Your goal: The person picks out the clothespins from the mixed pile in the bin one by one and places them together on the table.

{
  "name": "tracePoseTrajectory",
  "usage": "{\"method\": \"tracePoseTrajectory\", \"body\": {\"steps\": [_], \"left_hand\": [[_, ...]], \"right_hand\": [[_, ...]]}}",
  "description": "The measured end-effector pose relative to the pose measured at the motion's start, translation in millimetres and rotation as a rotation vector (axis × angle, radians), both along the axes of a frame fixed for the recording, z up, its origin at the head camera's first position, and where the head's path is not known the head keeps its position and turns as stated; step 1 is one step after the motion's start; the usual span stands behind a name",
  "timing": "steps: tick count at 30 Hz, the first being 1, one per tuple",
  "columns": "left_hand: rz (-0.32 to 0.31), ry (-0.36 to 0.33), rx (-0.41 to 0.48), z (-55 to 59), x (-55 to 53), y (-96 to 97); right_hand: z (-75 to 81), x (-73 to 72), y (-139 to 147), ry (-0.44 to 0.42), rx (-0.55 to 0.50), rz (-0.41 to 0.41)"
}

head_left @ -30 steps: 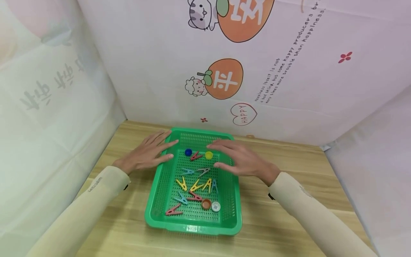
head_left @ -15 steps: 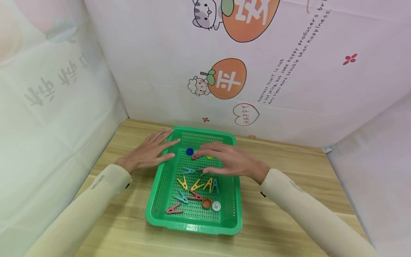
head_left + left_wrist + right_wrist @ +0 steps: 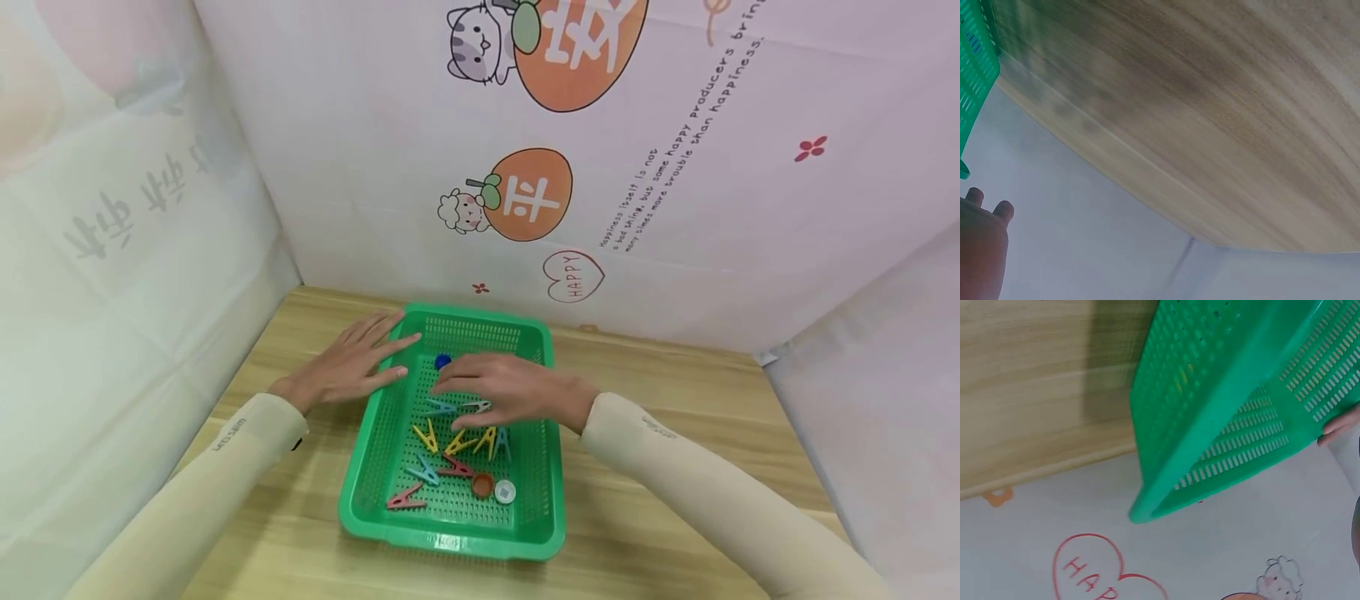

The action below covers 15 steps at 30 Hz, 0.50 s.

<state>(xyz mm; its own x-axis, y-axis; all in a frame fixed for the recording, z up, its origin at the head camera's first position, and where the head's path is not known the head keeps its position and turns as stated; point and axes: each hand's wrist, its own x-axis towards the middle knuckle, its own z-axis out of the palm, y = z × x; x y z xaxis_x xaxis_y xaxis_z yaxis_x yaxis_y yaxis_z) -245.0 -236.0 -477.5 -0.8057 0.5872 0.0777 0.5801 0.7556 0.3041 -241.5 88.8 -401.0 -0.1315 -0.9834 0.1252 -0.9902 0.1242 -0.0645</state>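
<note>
Your right hand [image 3: 502, 387] hangs over the far half of the green basket [image 3: 450, 543], so the step in hand looks like reaching in among the clothespins and caps. Come down steeply, with fingertips and thumb on either side of a single piece, so you don't brush its neighbors. The gray clothespin [image 3: 477, 407] lies partly under your thumb and the light-blue clothespin [image 3: 441, 407] just left of it, so choose one before you close. The blue cap [image 3: 442, 362] sits just beyond your fingertips; being low and round, it would probably roll or slide if nudged. Keep your left hand [image 3: 345, 362] steady at the basket's left rim, since a light basket could shift on the counter [image 3: 637, 500].

Your right fingers reach forward with the thumb well apart from them, and nothing shows gripped between; whether they touch anything underneath is hidden. Your left fingers are spread, the tips at the rim near the far corner, thumb reaching over the edge, gripping nothing.
</note>
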Motion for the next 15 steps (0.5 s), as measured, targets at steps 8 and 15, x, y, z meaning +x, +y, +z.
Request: {"method": "tracePoseTrajectory", "body": {"steps": [8,15], "left_hand": [[0.003,0.012,-0.004,1.2,1.0,-1.5],[0.0,0.013,-0.012,2.4,1.8,-0.1]], "right_hand": [[3.2,2.8,-19,0.022,0.106,0.043],[-5.7,3.7,-33,0.063,0.17,0.119]]}}
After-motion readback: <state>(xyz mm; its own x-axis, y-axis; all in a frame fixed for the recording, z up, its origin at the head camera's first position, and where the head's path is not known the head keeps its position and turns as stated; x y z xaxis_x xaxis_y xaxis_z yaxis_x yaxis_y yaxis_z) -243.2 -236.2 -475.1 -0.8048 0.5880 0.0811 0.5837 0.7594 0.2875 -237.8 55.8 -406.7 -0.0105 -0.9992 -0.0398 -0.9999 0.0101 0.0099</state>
